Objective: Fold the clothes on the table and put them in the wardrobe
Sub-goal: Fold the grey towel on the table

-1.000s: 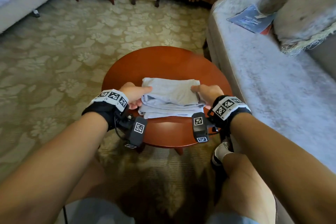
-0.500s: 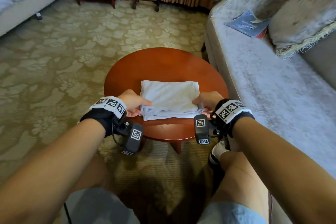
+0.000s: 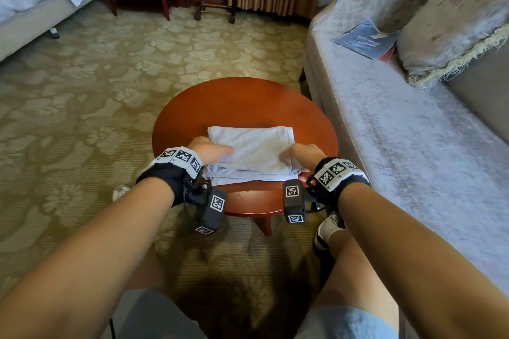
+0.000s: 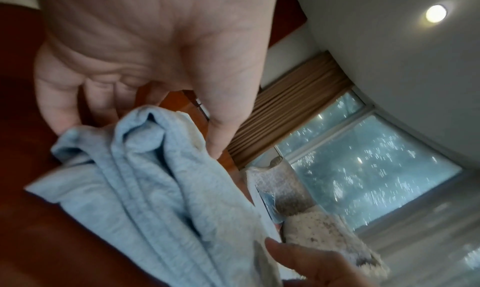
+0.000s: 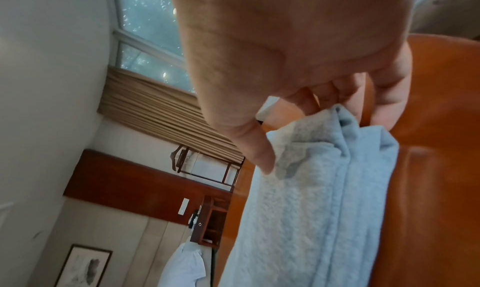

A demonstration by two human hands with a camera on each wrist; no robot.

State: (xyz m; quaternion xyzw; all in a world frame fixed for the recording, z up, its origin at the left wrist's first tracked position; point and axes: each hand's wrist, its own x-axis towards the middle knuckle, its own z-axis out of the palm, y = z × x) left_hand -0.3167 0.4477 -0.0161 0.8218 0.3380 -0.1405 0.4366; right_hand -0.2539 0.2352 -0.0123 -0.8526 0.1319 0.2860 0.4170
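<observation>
Folded pale-blue garment (image 3: pixel 249 150), stacked in layers at near edge of round wooden counter (image 3: pixel 242 102). Left hand (image 3: pixel 210 150) and right hand (image 3: pixel 301 155) pinching opposite ends, thumbs above, fingers beneath. Folding apparently complete; next: level lift, then carry to wardrobe, not in view.

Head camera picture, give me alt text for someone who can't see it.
Two hands, the left hand and right hand, each pinch one end of a folded light-blue garment lying on a round wooden table. A grey sofa stands to the right, on patterned carpet.
</observation>
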